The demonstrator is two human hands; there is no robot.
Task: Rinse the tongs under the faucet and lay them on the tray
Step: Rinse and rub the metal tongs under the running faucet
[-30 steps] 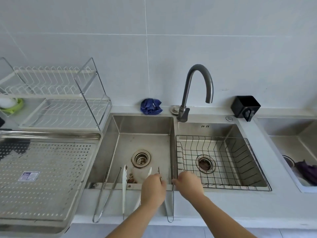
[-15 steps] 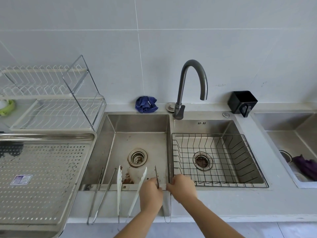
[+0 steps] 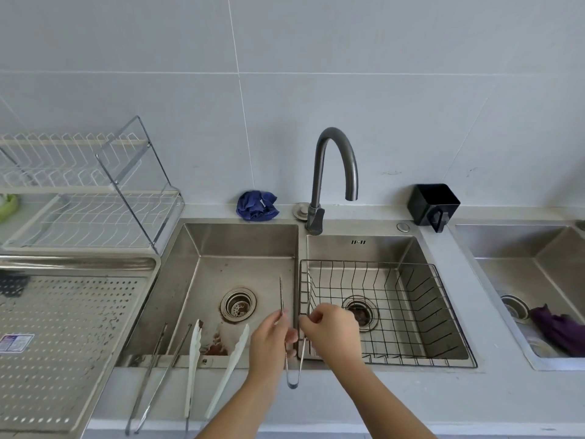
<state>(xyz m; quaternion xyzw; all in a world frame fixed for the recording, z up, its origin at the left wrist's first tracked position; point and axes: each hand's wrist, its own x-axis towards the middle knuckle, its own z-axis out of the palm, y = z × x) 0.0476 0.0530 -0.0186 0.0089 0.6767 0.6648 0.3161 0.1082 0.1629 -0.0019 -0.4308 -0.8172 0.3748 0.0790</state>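
While left hand point(image 3: 271, 340) and right hand point(image 3: 332, 334) pinch the steel tongs point(image 3: 292, 377), white tongs point(image 3: 193, 353) lie nearer the tray point(image 3: 63, 327)

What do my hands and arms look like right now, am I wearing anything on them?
The left hand and right hand are bare: no gloves, rings, watch or bracelets show. Both forearms are uncovered down to the picture's lower edge, so no sleeve is visible.

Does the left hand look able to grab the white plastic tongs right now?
Probably not yet: the left hand pinches an arm of the slim steel tongs. The white plastic tongs lie beside it with nothing between, so only that hold blocks it.
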